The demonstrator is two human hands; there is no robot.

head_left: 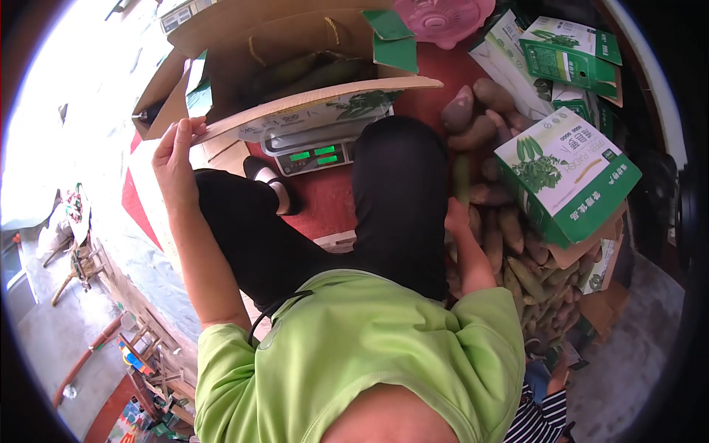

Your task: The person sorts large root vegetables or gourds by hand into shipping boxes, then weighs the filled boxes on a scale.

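My left hand pinches the left corner of a cardboard box flap, printed white and green on its outer side. The flap belongs to an open cardboard box in front of me, with several long green radishes in its shadowed inside. Beneath the flap a digital scale shows lit green displays. My right hand is low beside my right knee, at the edge of the root vegetable pile. A green radish lies just beyond it. The knee hides most of its fingers, so its grip cannot be made out.
Reddish-brown and green root vegetables are heaped at my right. Over them sits a green and white carton, with more cartons behind. A pink plastic basket stands at the back. A person in striped clothing is at lower right.
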